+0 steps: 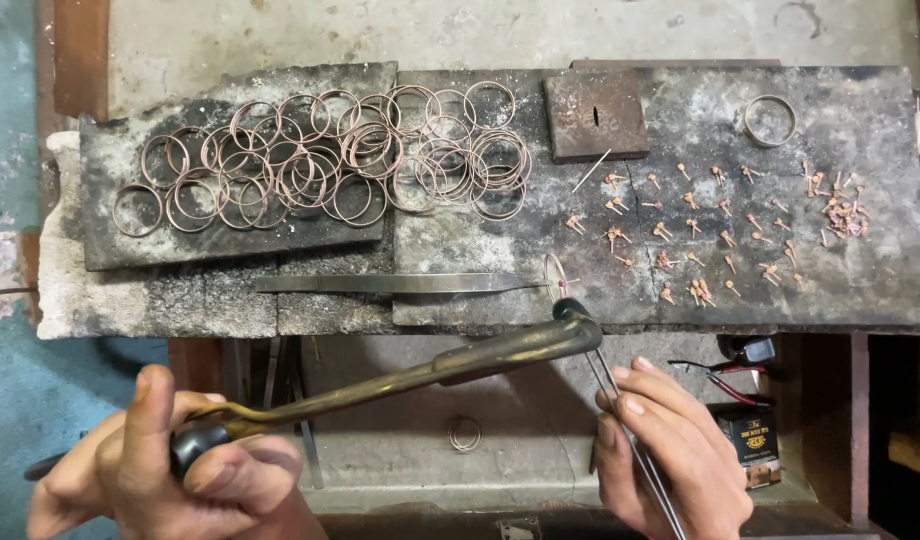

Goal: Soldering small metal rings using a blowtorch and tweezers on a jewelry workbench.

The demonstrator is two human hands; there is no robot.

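My left hand [175, 460] grips the dark handle of a long brass blowtorch [430, 372], whose nozzle points at the front edge of a charred stone slab [540, 230]. My right hand [670, 450] pinches thin metal tweezers [620, 420] that reach up to a small ring [555, 272] at the slab's edge, just beyond the nozzle. Flat steel tweezers [400, 284] lie on the slab with their tip against the same ring.
Several copper rings [330, 160] are heaped on the left of the slab. Many small copper pins [720, 225] are spread over the right, beside a rusty square plate [595, 113] and a lone ring [770, 120]. Pliers [725, 380], a small box [752, 440] and one ring [466, 433] rest below.
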